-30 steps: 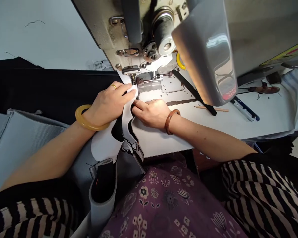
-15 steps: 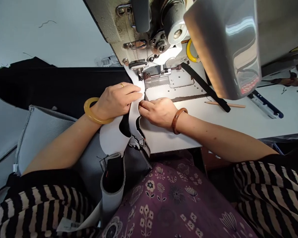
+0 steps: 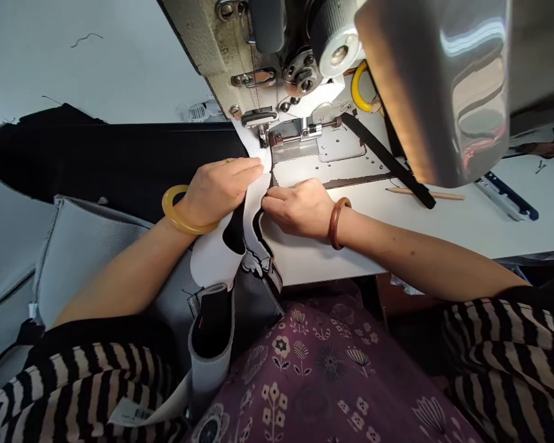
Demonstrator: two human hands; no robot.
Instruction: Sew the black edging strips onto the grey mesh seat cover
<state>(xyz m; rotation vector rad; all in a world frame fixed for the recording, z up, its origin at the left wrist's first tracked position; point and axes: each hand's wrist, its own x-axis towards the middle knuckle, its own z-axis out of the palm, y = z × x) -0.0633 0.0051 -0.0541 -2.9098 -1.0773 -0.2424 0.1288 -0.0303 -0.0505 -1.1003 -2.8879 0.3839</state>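
- White fabric strip [image 3: 253, 212], one in hand, ran from beneath one presser foot [image 3: 264, 136] of one sewing machine [image 3: 216, 67], passing between the two hands toward the table's near edge.
- Left hand [image 3: 224, 184]: fingers close together, pressed on top of the strip; I could not tell whether any curled beneath.
- Right hand [image 3: 300, 206]: fingers bent narrow, pinching the strip's dark-backed edge.
- Two bangles circled the wrists: one yellow bangle [image 3: 184, 226] left, one brown bangle [image 3: 336, 221] right.
- One black strip [image 3: 378, 151] lay across one pencil [image 3: 447, 196]; one cutter [image 3: 508, 194] lay farther right.
- White tabletop [image 3: 314, 261] was brightly lit near the needle. Left of it spread black fabric [image 3: 120, 157], with grey mesh fabric [image 3: 90, 234] nearer the person.
- One purple floral apron [image 3: 314, 381] covered the lap, between two striped sleeves [image 3: 87, 381]; the space below the table was dark.
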